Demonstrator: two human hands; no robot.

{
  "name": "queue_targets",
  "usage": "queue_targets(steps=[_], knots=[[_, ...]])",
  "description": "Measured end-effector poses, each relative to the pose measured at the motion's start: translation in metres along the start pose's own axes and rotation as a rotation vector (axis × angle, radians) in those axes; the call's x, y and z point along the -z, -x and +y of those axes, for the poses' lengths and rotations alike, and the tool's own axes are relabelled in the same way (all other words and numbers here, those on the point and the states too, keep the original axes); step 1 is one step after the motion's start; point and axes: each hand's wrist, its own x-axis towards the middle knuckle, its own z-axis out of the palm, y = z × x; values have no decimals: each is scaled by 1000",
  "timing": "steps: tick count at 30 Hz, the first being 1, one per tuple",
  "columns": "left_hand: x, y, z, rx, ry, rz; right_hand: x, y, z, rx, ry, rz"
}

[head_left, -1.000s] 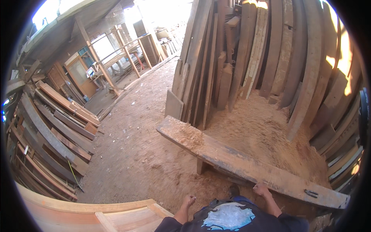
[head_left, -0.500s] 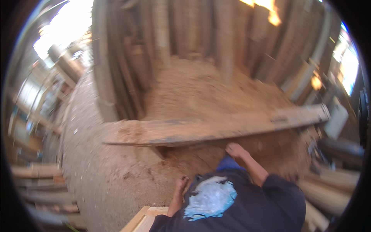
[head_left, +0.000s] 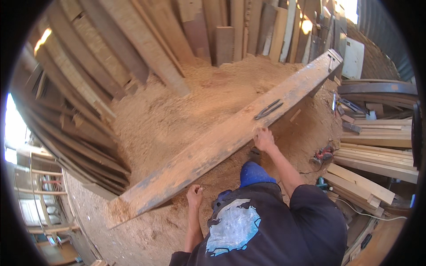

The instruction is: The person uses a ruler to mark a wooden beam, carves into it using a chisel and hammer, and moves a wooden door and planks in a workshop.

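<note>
My left hand [head_left: 194,195] and right hand [head_left: 264,139] half-curled, grip unclear.
Left beside near edge of desk [head_left: 213,146], right at it, contact unclear; dark two-legged tool [head_left: 270,111] lies on desk, just beyond right.

Worn wooden bench [head_left: 213,144], dark tool [head_left: 268,110], sawdust [head_left: 118,210]

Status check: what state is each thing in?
Bench: sawdust heaped on its left end
Left hand: curled, beside the bench
Right hand: curled, at the bench's near edge
Pincers: on bench, legs apart
Red power tool: on ground; on/off unclear
Tall planks: standing on end
Stacked lumber: lying flat
</note>
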Motion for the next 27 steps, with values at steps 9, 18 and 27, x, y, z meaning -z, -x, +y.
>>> queue_targets(steps=[9,18,27], knots=[[-126,-129,161,-92,65,-85,79,-147,91,170,320,121],[-170,-145,199,-177,-93,-319,48,-132,146,25,280,32],[-261,-228,281,-402,-92,-610,14,-28,287,-739,-973,-128]])
